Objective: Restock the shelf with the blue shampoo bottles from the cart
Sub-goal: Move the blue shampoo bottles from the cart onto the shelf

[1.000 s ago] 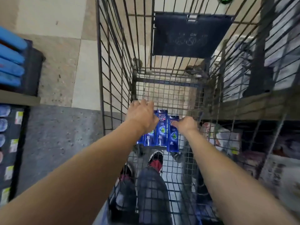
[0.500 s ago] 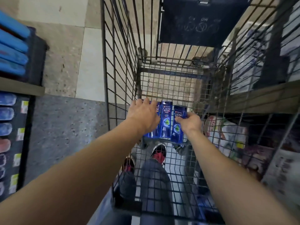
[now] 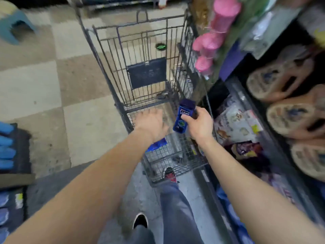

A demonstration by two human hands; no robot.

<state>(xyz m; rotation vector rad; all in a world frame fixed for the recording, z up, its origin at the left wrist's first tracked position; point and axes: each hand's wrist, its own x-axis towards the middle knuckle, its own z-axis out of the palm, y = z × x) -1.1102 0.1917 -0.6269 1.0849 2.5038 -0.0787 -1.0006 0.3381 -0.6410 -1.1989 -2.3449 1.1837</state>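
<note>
Blue shampoo bottle (image 3: 184, 115), tilted, above cart (image 3: 140, 71)

Cart bottles (image 3: 157, 144) under left hand (image 3: 150, 124)

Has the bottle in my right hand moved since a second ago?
Yes. The shampoo bottle has been lifted off the cart floor in the right hand, toward the cart's right side.

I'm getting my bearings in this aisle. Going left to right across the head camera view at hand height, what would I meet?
blue stacked items → left hand → blue shampoo bottle → right hand → packaged goods on the low shelf → slippers
</note>
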